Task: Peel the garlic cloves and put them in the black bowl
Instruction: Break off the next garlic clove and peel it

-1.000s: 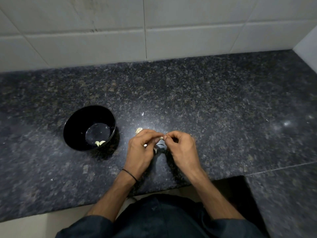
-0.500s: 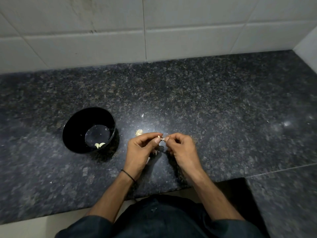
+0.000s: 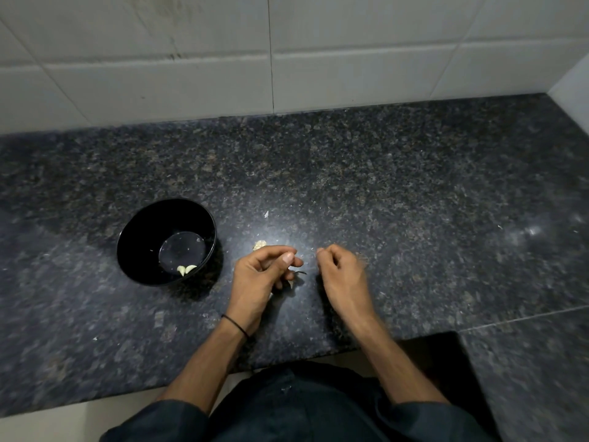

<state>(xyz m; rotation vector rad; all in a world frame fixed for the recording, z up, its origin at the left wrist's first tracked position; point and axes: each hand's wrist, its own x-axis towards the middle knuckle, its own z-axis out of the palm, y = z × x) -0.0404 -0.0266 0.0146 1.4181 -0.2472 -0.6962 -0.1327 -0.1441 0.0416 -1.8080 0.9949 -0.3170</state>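
You seem mid-peel, left hand (image 3: 263,277) and blurred right hand (image 3: 342,272) curled on what I cannot tell; next, reach left to the glossy round black bowl (image 3: 132,247).

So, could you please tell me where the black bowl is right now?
In the head view the black bowl stands on the counter left of the left hand, with two peeled cloves inside.

Round black bowl (image 3: 143,237) w/ two pale peeled garlic cloves (image 3: 186,269) stands on the dark speckled granite counter (image 3: 382,186). Left hand (image 3: 261,279) & right hand (image 3: 342,275) are curled, apart from each other; contents unclear.
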